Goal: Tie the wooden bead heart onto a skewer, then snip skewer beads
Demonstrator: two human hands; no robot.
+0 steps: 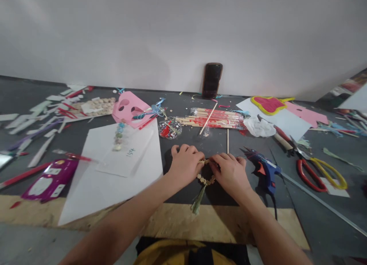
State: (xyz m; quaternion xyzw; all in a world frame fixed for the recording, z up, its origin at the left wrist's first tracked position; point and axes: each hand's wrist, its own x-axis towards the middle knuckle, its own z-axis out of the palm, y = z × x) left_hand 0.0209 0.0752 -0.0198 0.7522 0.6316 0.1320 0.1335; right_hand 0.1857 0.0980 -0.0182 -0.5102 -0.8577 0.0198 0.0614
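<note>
My left hand (185, 166) and my right hand (231, 172) meet over the dark table surface (218, 142), fingers curled and pinching a small loop of light wooden beads (207, 180). A pale green tassel (197, 202) hangs from the loop toward me. Both hands press the bead loop from either side, and most of it is hidden under the fingers.
A blue glue gun (265, 169) lies just right of my right hand, with red and yellow scissors (318, 171) beyond. White paper sheets (114, 173) lie left. A packet of wooden sticks (212, 119), a pink mask (130, 108), a phone (212, 80) against the wall, paper scraps far left.
</note>
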